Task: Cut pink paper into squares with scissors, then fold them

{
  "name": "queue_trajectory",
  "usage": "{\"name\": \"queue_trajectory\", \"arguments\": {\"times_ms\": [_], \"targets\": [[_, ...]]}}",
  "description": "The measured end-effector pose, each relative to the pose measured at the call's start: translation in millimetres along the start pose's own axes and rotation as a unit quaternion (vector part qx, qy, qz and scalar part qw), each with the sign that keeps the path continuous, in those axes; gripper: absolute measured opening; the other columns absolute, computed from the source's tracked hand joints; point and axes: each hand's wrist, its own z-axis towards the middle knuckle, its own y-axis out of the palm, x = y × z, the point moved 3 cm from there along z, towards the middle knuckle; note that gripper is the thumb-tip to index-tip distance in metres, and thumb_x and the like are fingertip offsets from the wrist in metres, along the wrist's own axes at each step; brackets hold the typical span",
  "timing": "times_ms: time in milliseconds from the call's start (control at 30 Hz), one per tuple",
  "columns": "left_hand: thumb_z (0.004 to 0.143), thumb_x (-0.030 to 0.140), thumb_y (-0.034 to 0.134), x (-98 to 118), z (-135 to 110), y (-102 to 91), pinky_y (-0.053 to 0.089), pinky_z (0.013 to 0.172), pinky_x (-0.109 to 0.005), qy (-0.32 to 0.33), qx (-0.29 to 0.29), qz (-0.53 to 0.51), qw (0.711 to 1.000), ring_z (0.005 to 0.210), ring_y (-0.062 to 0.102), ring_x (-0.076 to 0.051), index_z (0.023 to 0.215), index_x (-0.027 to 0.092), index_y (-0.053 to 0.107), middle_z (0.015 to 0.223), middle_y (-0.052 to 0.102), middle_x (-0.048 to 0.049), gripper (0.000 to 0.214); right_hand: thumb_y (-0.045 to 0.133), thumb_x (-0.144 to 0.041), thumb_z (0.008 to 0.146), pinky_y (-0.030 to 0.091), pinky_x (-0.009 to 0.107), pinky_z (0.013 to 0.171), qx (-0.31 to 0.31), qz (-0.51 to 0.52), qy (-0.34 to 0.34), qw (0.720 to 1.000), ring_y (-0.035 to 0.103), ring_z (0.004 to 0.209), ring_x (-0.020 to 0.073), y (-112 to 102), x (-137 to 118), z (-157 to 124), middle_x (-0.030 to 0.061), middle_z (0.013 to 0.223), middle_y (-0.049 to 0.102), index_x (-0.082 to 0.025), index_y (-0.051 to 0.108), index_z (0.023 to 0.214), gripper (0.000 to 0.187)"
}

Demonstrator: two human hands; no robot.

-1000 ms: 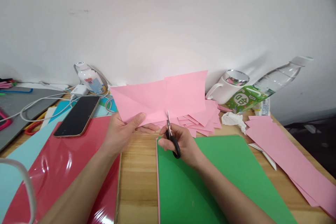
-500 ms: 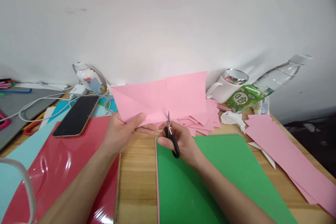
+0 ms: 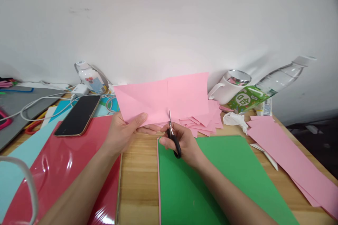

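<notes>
- Over the last second the step in the top edge of the pink sheet (image 3: 148,98) has nearly levelled; the scissors (image 3: 177,147) have barely moved, so I judge the cutting little further on.
- My left fingers (image 3: 146,128) pinch the sheet's lower left, above the bench (image 3: 139,186); my right fingers (image 3: 181,130) grip the scissors at its lower edge.
- Thin matte paper, faintly creased mid-width; slim metal blades, rounded black handle.

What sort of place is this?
Probably a desk against a wall, doubling as a craft table: scissors held at a pink sheet, plus a green sheet and a phone.
</notes>
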Motion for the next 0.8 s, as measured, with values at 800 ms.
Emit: {"name": "queue_trajectory", "arguments": {"times_ms": [800], "targets": [[0.069, 0.024, 0.070, -3.5, 1.4, 1.3, 0.058, 0.047, -0.025, -0.008, -0.026, -0.034, 0.999, 0.055, 0.069, -0.021, 0.090, 0.009, 0.061, 0.067, 0.071, -0.0075, 0.027, 0.081, -0.037, 0.053, 0.036, 0.022, 0.052, 0.012, 0.031, -0.011, 0.999, 0.047, 0.057, 0.0092, -4.3, 6.3, 1.4, -0.0035, 0.064, 0.055, -0.017, 0.055, 0.088, 0.048]]}}
